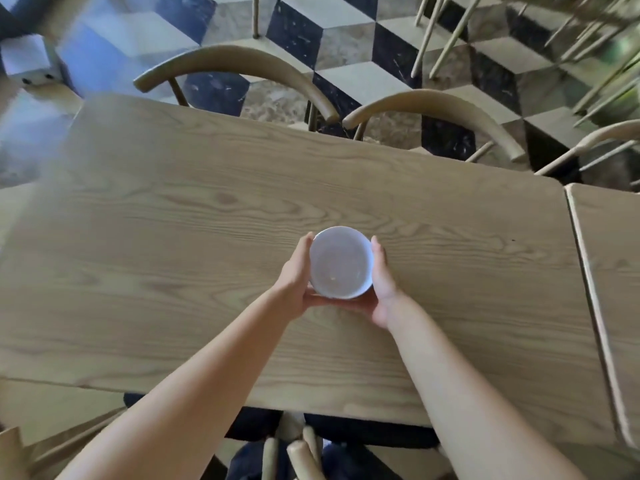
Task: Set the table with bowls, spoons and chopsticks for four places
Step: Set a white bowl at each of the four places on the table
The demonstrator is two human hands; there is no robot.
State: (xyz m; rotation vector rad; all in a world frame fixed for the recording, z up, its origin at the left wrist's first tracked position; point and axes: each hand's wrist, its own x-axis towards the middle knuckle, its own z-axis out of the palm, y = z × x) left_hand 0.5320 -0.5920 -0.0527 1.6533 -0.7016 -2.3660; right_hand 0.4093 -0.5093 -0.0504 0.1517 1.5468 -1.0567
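Between the two palms, over the middle of the tabletop: a small white bowl, upright, mouth up, cupped on both sides. Looks glazed ceramic, so probably stiff, smooth, a little slippery, and apt to chip if set down hard; light enough for one hand, by the look of it. Best taken by the outer wall, as here, or pinched at the rim. Inside the bowl: nothing, apart from a small bright speck near the bottom, likely a glint. Left hand pressed to the left wall, fingers curled along it; right hand flat against the right wall, thumbs meeting beneath the near edge. Grip thus clamped on the bowl from both flanks. Hard to say whether the base touches the wood or hangs just above it. Beyond the grip, bare wood, then two curved chair backs at the far edge. No spoons or chopsticks in view; task apparently at its very start.
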